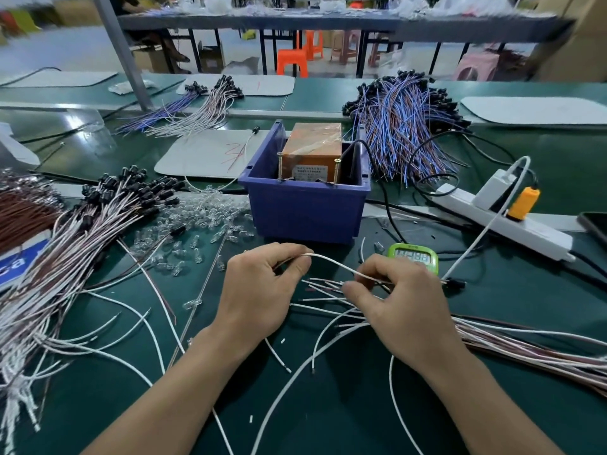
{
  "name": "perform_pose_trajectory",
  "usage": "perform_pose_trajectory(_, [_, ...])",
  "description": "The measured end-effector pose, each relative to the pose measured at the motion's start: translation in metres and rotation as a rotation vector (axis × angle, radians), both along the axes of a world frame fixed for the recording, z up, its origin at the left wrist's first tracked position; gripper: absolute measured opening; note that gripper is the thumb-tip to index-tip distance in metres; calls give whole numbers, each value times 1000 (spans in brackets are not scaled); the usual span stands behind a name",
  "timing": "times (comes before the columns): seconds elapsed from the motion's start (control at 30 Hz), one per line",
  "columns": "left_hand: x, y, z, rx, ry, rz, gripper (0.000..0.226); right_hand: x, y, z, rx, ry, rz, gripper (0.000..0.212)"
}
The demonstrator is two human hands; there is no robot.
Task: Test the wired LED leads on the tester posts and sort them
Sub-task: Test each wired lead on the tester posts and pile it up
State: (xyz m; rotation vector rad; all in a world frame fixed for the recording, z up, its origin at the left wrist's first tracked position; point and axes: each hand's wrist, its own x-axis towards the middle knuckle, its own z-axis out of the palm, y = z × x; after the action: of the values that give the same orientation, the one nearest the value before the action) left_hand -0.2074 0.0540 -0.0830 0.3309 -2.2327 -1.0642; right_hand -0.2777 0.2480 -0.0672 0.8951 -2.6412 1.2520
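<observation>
Okay, writing first: the green timer shows blocky digits, half hidden behind the right hand and unreadable. A blue card at the left edge shows only "ca", the rest cut off. The label on the orange tester box is too small to read. That box sits in a blue bin, its two screw posts upright at the front. Nearer on the green tabletop, the left hand pinches one end of a thin white lead between thumb and curled fingers. The lead arcs across to the right hand, which pinches it too. A bundle of leads runs under that palm; whether it's gripped, I can't tell.
</observation>
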Motion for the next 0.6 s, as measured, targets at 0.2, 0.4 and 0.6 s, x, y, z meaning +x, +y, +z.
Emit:
perform_pose_trajectory(0.2, [4,2,3,-17,-88,-34,25,-2,1,-3,-84,-66,30,16])
perform_pose_trajectory(0.4, [6,2,11,-373,29,-90,55,-11,-5,-4,-240,-179,80,20])
perform_pose_trajectory(0.6, [8,11,8,-334,100,-149,12,-9,-2,-3,-251,-199,73,16])
